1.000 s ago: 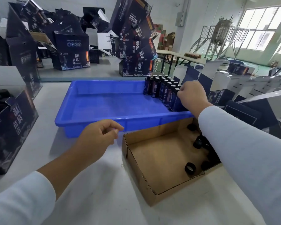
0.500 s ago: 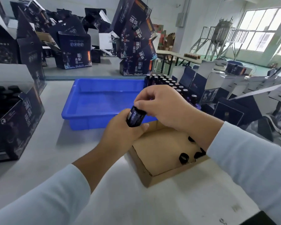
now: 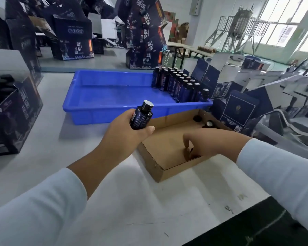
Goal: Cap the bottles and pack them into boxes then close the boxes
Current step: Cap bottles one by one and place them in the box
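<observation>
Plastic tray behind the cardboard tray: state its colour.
Bright blue tray, in the head view.

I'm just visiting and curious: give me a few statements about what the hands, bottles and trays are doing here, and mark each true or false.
1. The left hand holds a dark bottle. True.
2. That bottle wears a black screw cap. False: its mouth shows only a silvery seal.
3. The right hand reaches into the cardboard tray. True.
4. The blue tub is packed full of bottles. False: the bottle cluster fills only its far right corner.
5. Loose black caps lie in the cardboard tray. True.
</observation>
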